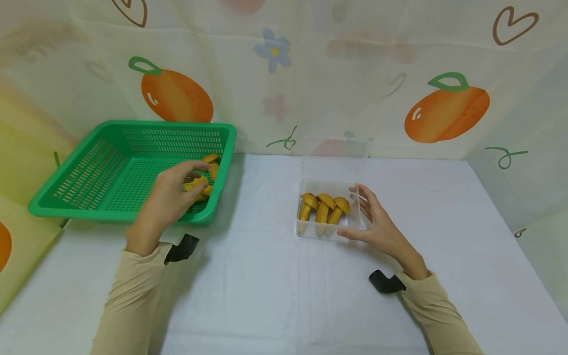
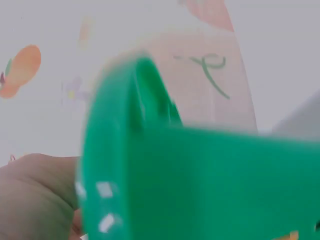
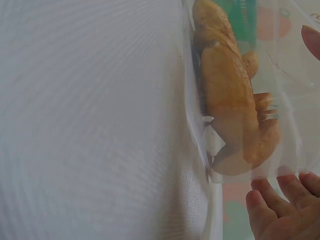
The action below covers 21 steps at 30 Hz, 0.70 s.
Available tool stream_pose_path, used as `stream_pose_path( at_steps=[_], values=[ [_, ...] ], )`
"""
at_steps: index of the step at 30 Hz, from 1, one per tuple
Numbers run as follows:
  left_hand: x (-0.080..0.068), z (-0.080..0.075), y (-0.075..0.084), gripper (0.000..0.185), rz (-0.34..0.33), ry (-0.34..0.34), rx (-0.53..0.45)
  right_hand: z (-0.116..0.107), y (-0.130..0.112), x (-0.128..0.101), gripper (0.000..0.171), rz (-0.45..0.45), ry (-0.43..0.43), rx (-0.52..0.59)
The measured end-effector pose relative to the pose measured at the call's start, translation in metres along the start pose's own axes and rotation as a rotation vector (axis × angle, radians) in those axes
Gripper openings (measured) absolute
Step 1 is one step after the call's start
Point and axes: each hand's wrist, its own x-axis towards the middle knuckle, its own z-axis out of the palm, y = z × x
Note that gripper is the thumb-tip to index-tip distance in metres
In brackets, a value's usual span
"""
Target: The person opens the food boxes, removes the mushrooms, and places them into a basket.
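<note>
Mushrooms (image 1: 322,215) lie inside the clear box (image 1: 339,187), which the right hand (image 1: 380,228) grips, probably for steadiness; the left hand (image 1: 170,196) is at other mushrooms (image 1: 214,170) in the green basket (image 1: 128,215), but whether it pinches one, I cannot tell.

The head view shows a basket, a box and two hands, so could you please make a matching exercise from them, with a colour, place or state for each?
Things:
1. basket
2. box
3. left hand
4. right hand

Colours, places or states:
A. clear, with three mushrooms inside
B. touching the box
C. at the basket
D. green and slotted

Pairs: 1-D, 2-A, 3-C, 4-B
</note>
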Motion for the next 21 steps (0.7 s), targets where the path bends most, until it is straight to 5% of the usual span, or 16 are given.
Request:
stream_pose_path(
  at_steps=[16, 21],
  values=[
    [0.004, 0.028, 0.031, 0.037, 0.172, -0.025, 0.029, -0.001, -0.001, 0.0, 0.11, 0.006, -0.003, -0.009],
    [0.004, 0.035, 0.042, 0.036, 0.178, -0.072, 0.047, -0.001, -0.001, 0.0, 0.109, 0.001, -0.003, -0.002]
  ],
)
